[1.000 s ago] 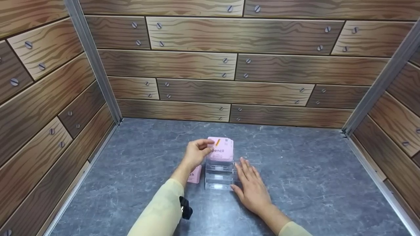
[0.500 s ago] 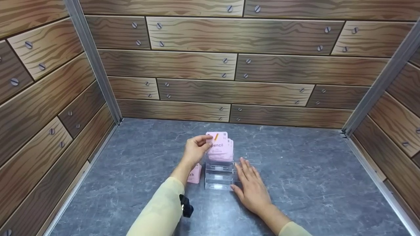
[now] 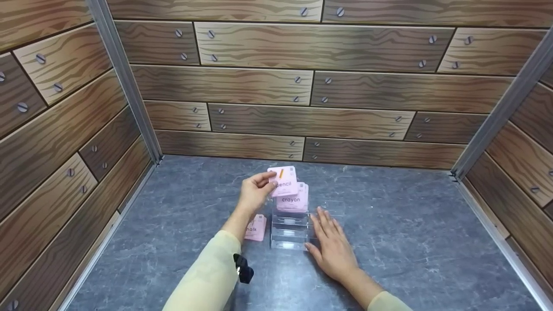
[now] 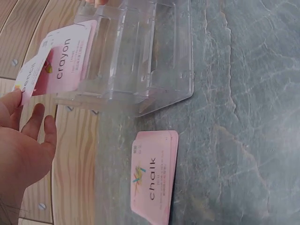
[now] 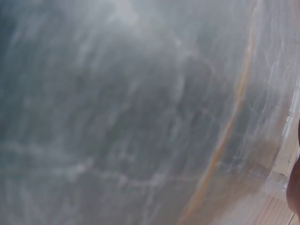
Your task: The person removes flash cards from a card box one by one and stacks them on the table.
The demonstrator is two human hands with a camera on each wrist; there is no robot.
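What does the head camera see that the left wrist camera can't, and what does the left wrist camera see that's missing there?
Only head: yellow sleeves, a black wrist device and metal corner posts.
Only left wrist: the whole word "chalk" on the chalk card; the left forearm hides its first letter from the head camera.
Both: the left hand pinching the pencil card, plus the crayon card, clear stepped holder, gray tabletop and wood-patterned panels.
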